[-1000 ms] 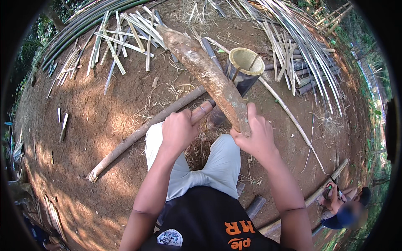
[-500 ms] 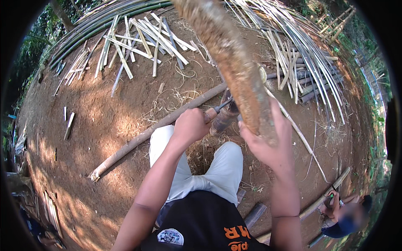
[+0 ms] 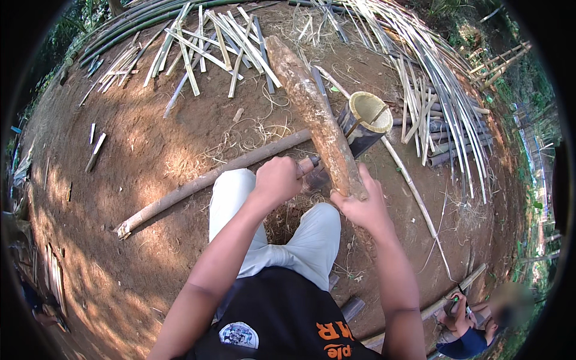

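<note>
Right hand [image 3: 360,207] clamped round near end of thick rough wooden club [image 3: 315,114]. Club long axis running up and away, tip tilted leftward, far end above the split-strip pile [image 3: 210,42].

Left hand [image 3: 277,179] fisted on handle of a dark blade [image 3: 354,135]; handle end just showing past the knuckles. Blade passing under the club toward the upright bamboo section [image 3: 369,114], appears seated across its open rim; exact contact hard to tell, club covers part of it.

Relative to bamboo section:
- section ahead of both hands, slightly to the right; right hand nearer.
- club shaft just left of it, crossing over the blade line; whether touching blade cannot tell.
- long pale pole [image 3: 210,180] lying on the ground to its left, running down-left past the knees [image 3: 234,186].
- thin bamboo sliver [image 3: 414,186] trailing from its base down-right.
- fan of long bamboo slats [image 3: 432,78] close on its right and behind; tight edge on that side.
- bare dirt [image 3: 150,138] to its left, open room there.
- another person [image 3: 474,330] crouched well apart, lower right, hands on something small.

Swing room for club: open above and left, crowded right.
</note>
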`<state>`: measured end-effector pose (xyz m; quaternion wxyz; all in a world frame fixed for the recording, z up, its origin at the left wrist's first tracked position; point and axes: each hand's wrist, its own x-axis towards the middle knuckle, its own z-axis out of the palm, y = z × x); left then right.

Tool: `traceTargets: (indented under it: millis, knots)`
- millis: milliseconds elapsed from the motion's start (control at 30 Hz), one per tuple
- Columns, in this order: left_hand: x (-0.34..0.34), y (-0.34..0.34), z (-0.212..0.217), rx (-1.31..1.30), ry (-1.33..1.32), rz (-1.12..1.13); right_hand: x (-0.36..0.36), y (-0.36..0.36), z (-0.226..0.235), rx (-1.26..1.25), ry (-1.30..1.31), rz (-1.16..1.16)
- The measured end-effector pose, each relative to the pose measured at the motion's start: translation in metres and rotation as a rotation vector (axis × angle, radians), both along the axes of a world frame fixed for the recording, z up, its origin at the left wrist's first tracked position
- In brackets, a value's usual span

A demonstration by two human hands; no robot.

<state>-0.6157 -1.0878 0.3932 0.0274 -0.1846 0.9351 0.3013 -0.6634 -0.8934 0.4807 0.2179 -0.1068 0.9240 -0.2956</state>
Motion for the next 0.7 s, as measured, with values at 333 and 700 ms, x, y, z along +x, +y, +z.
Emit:
traceTargets:
  millis: [333, 700]
  knots:
    - [0.0, -0.022, 0.004, -0.021, -0.03, 0.006, 0.064, 0.063, 0.002, -0.499, 0.43, -0.027]
    - [0.018, -0.044, -0.005, -0.104, 0.009, -0.018, 0.005, 0.087, -0.004, -0.174, 0.54, -0.359]
